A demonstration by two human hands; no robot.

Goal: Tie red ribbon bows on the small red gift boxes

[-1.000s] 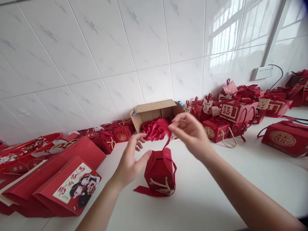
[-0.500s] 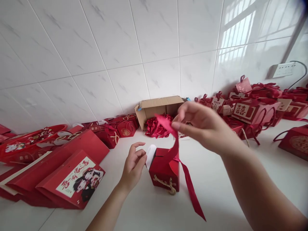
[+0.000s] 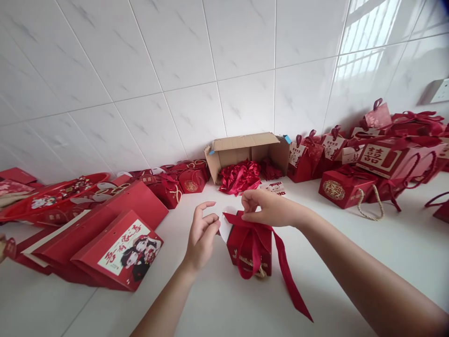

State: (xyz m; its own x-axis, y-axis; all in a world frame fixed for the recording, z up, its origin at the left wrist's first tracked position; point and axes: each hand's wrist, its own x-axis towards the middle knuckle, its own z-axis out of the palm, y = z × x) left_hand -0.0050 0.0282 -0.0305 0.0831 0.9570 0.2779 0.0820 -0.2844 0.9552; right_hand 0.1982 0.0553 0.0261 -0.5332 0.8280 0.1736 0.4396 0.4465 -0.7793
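A small red gift box (image 3: 235, 245) with a gold twisted cord on its front stands on the white tabletop before me. A red ribbon (image 3: 290, 276) lies across its top, one loop hanging down the front and a long tail trailing to the right. Above the box, my right hand (image 3: 268, 208) pinches the ribbon near its pointed end. My left hand (image 3: 203, 238), thumb and fingertips together, grips the edge of a white rounded tag (image 3: 226, 229) at the box's left side. The tag's far part is hidden behind ribbon and box.
An open cardboard box (image 3: 245, 141) holding a heap of red ribbons (image 3: 240, 175) stands against the tiled wall. Large red gift bags (image 3: 119, 252) and a red tray (image 3: 100, 178) are on the left. Finished-looking red boxes (image 3: 345, 187) crowd the right.
My right hand has come down and left with the ribbon, which now crosses the box top and loops down its front. My left hand stays at the tag. The view has shifted slightly.
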